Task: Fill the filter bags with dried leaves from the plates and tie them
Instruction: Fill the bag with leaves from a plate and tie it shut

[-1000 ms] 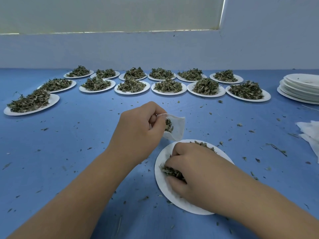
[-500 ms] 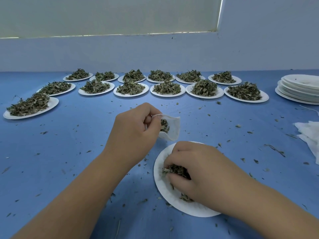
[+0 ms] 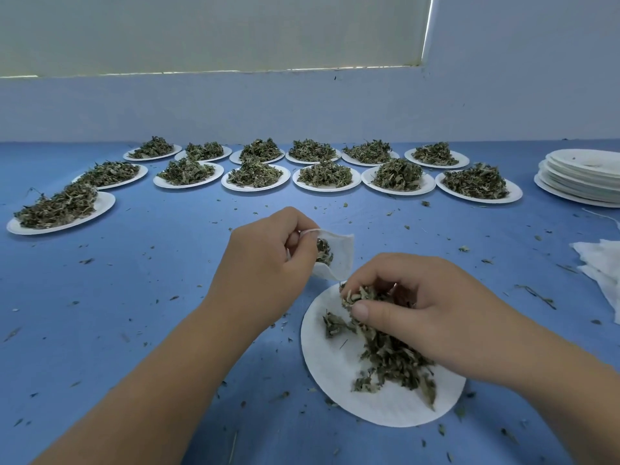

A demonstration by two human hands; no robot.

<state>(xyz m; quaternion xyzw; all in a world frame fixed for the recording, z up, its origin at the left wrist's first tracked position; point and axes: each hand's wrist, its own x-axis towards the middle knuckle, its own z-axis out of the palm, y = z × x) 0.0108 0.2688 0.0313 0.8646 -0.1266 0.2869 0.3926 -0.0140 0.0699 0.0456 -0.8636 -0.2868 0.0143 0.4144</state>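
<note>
Blue desk (image 3: pixel 151 330), flecked all over with leaf crumbs (image 3: pixel 88 261). Right under the right grip (image 3: pixel 436 313), a white plate (image 3: pixel 328 364) with a scatter of dried leaves (image 3: pixel 389 357). Well beyond both grips, two rows of heaped plates (image 3: pixel 327 187). Far out left of the left grip (image 3: pixel 265 266), another heaped plate (image 3: pixel 100 209). Well right of the right grip, a stack of bare plates (image 3: pixel 577 189) and, nearer, a pile of filter bags (image 3: pixel 600 263).

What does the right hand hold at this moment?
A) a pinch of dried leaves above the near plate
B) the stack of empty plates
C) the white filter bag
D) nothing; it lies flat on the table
A: the right hand pinches dried leaves just above the near plate, while the left hand holds the filter bag.
</note>
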